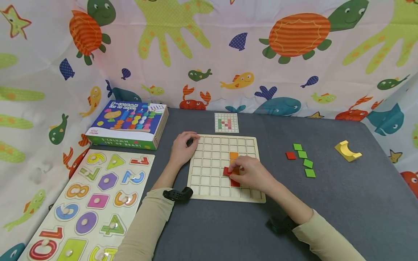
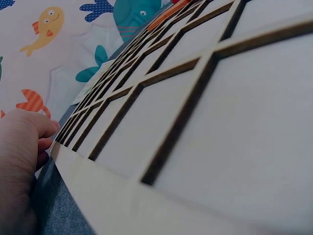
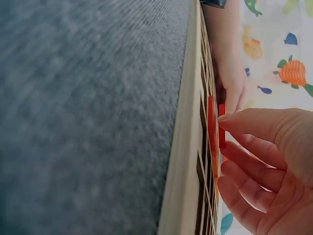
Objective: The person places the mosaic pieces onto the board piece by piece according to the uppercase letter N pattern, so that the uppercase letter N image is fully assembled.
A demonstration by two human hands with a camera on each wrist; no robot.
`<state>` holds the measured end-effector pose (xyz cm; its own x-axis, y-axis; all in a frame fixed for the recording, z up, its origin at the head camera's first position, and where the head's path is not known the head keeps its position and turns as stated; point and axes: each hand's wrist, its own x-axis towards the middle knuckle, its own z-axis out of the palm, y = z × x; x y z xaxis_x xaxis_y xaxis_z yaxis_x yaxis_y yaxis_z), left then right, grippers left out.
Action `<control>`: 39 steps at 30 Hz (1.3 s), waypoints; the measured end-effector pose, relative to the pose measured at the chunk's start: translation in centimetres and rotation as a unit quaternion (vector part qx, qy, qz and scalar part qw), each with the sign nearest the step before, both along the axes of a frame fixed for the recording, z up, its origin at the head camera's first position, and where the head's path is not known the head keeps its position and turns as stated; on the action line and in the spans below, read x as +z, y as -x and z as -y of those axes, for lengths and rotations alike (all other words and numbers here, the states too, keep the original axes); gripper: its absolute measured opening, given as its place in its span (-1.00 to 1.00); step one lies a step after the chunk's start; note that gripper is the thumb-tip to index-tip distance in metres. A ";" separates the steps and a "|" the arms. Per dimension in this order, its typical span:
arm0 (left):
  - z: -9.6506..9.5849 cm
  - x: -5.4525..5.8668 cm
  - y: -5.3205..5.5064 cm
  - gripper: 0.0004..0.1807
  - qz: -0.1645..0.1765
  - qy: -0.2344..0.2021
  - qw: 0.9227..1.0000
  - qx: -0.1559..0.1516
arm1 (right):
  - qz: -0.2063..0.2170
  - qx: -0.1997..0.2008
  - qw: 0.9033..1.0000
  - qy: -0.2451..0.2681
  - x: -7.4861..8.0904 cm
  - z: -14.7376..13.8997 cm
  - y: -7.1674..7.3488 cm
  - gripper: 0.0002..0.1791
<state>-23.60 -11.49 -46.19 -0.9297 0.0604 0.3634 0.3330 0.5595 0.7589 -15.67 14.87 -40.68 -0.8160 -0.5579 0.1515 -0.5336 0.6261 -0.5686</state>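
Note:
A wooden grid board [image 1: 210, 185] lies flat on the grey table. My right hand [image 1: 251, 173] is over its middle, pinching a red square tile [image 1: 226, 171] between thumb and fingers. The right wrist view shows this red tile [image 3: 222, 126] on edge, just apart from the board. An orange tile [image 1: 233, 155] and another red tile [image 1: 235, 183] sit in one column of the grid; my right hand partly hides that column. At the upper left corner, my left hand [image 1: 183, 149] holds the board's edge with curled fingers [image 2: 46, 128].
A pattern card [image 1: 226, 123] lies behind the board. To the right are a loose red tile [image 1: 291, 155], several green tiles [image 1: 308, 163] and a yellow arch block [image 1: 347, 151]. A bead-set box [image 1: 127, 125] and a number-and-shape puzzle board [image 1: 107, 197] occupy the left.

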 end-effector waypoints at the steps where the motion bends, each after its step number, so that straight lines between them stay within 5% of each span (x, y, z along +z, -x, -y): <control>1: 0.0 0.0 0.0 -0.83 0.000 0.001 1.000 0.000 | -0.005 0.003 1.000 -0.002 -0.1 0.1 0.1 -0.88; 17: -0.4 0.0 0.2 -0.83 0.005 0.001 1.000 -0.003 | -0.021 0.015 1.000 0.005 -0.3 0.2 -0.1 -0.88; 27: -0.4 0.1 0.2 -0.82 0.006 0.003 1.000 -0.006 | 0.016 -0.059 0.997 0.040 -0.4 -2.7 0.1 -0.89; 39: -0.1 0.0 0.1 -0.81 0.019 0.011 1.000 0.004 | -0.016 -0.205 0.978 -0.041 0.4 -10.6 1.5 -0.80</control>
